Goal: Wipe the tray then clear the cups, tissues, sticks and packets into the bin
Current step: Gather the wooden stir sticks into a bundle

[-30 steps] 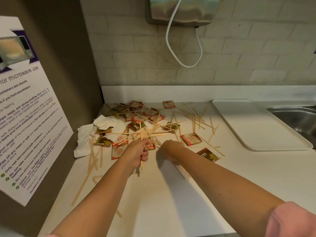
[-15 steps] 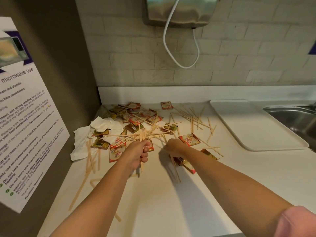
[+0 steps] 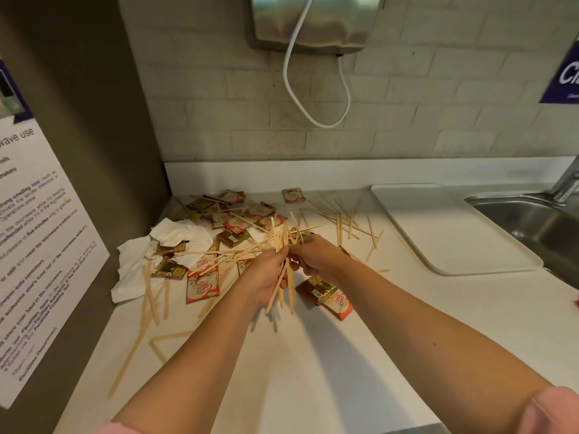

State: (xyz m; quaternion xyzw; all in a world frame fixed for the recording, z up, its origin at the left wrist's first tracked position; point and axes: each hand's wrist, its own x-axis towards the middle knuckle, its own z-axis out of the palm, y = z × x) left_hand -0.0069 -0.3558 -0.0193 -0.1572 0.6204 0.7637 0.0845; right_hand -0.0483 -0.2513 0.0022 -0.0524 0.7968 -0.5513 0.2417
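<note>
My left hand grips a bundle of wooden stir sticks above the white counter. My right hand meets it from the right and pinches sticks into the same bundle. More loose sticks lie scattered behind and to the right, and others at the left. Red and gold packets are strewn across the back left; two packets lie under my right wrist. Crumpled white tissues sit at the left. The white tray lies at the right. No cups or bin are in view.
A steel sink with a tap is at the far right. A dark side wall with a notice bounds the left. A metal dispenser with a white cable hangs on the tiled back wall.
My right hand has come left from the counter to join my left hand at the bundle, which now holds more sticks and is raised. Two packets were dragged nearer.
</note>
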